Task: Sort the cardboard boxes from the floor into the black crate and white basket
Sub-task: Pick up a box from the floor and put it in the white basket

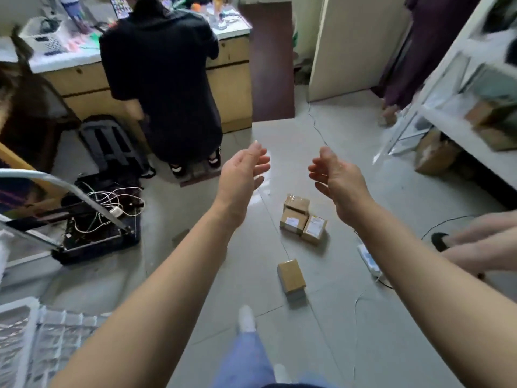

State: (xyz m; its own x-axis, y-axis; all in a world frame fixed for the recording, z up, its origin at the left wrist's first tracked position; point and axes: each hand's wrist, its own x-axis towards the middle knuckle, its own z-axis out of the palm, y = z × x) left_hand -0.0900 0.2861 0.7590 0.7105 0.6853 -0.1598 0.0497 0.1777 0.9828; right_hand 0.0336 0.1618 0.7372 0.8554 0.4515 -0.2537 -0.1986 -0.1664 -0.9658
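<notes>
Nothing held at this moment: left hand (pixel 243 175) and right hand (pixel 335 177) both wide, fingers loose, palms turned inward, well above the floor (pixel 344 130). Down there, a cluster (pixel 302 217) of 3 boxes packed together, and a single box (pixel 291 275) apart, nearer. Bend low first, then take the single box by its 2 long sides. Mind the power strip (pixel 369 260) at right. After that, carry to the left, toward crate (pixel 89 252) or basket (pixel 25 317).
</notes>
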